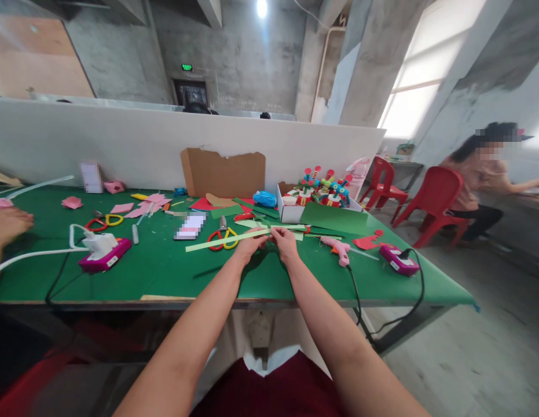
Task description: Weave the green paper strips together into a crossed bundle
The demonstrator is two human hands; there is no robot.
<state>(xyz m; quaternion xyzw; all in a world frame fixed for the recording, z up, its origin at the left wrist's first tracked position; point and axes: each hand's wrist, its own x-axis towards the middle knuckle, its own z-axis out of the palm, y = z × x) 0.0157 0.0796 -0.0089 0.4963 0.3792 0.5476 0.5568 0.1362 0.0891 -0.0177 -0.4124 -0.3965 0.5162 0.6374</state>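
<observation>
Fingers of our left hand [250, 242] and our right hand [285, 243] pinch a long, narrow, pale green paper strip [221, 242], the two hands nearly meeting (how the fingertips tuck behind the strip, we cannot tell). The strip slants out leftward past our left hand, crossing in front of scissors with one red and one yellow handle [223, 223]; its other end reaches past our right hand among green pieces.

We work over the green-topped table [165, 278], near its front edge, with our forearms reaching in across that edge. Green surface stretches leftward from our left wrist to a magenta power strip carrying a white plug [105, 255], giving that elbow sideways room. Behind the strip's left end lies a flat rectangular phone [191, 226], its screen blurred.

On our right, a narrower stretch of tabletop separates our hand from a pink glue gun [342, 255], whose black cord drops over the front edge. Farther right, a second magenta power strip [399, 260] sits near the table's slanting right edge. Beyond our hands, a white cardboard box of colourful figures [290, 214] and a standing white partition [139, 136] bound the reach forward. Another person's hand [11, 223] is at the far left.
</observation>
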